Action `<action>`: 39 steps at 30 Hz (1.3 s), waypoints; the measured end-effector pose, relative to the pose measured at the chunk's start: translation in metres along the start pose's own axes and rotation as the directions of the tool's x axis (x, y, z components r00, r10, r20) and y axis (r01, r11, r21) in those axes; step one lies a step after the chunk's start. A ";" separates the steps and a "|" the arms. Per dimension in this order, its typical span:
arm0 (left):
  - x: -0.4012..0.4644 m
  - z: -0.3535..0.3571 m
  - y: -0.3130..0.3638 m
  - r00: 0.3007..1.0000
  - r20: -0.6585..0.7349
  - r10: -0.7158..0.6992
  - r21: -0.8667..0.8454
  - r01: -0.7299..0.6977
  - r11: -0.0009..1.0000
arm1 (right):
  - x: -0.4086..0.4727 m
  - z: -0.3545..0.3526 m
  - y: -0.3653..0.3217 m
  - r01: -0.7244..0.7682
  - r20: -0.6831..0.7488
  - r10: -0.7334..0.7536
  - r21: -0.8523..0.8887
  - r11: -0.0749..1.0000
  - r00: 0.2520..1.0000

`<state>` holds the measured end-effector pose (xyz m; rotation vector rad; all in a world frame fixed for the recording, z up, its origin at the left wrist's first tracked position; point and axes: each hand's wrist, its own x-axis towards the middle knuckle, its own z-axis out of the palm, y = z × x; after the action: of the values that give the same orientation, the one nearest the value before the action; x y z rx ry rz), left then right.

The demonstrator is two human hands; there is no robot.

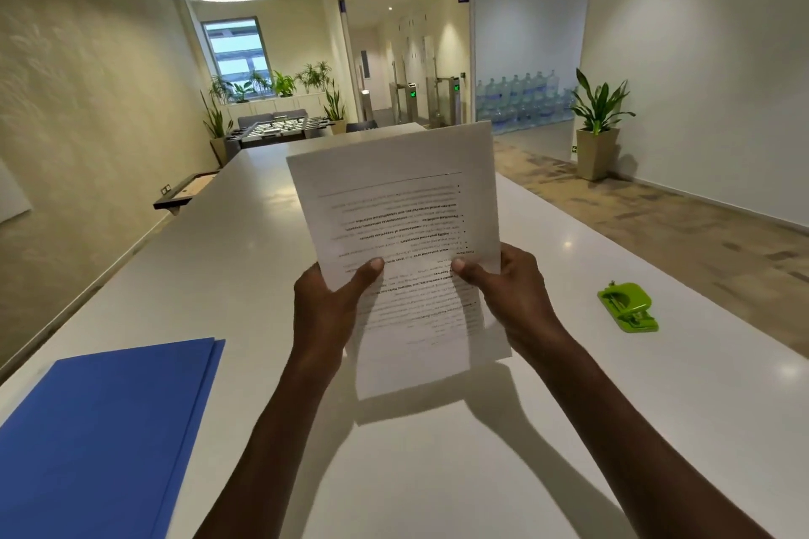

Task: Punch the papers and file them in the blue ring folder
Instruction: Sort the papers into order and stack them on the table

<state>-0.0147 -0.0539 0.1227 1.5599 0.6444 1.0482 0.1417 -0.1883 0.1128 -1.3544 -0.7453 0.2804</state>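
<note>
A small stack of printed papers (394, 228) is lifted upright in the middle of the frame, clear of the white tabletop (245, 241), with the print running upside down to the camera. The sheets are probably raised this way so the edges can be squared before punching, though that is a judgement; the lower sheets look slightly fanned out of line, which fits it.

The left hand (326, 311) grips the lower left edge of the stack, thumb laid across the front face and the fingers curled out of sight behind. The right hand (512, 298) mirrors it on the lower right edge, thumb pressing the front and the rest of the fingers wrapped behind the sheets. Both are pinching the papers between thumb and fingers, and neither touches anything else.

The blue ring folder (100, 438) lies flat and closed in the lower left of the frame, well apart from the papers, its spine edge towards the middle. The green hole punch (628, 305) sits on the tabletop at the right of the frame, near the right hand but apart from it, untouched.

With the papers unpunched and the folder closed, the task seems to be at its start. The next step would likely be bringing one edge of the stack across to the punch on the right.
</note>
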 end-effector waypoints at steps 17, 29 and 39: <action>-0.018 0.043 -0.059 0.995 -0.099 0.002 0.261 0.024 0.965 | -0.011 -0.033 0.081 -0.137 0.070 0.146 -0.116 0.984 0.987; -0.003 0.091 -0.070 0.943 0.088 -0.320 0.205 0.297 0.932 | 0.024 -0.105 0.095 -0.323 0.099 0.359 -0.268 0.908 0.928; 0.002 0.132 -0.093 0.828 0.214 -0.518 0.082 0.513 0.854 | 0.035 -0.160 0.120 -0.449 0.023 0.505 -0.422 0.788 0.863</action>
<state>0.1139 -0.0911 0.0323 1.3826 0.8561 0.4448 0.2958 -0.2654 0.0049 -1.9374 -0.5734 0.6564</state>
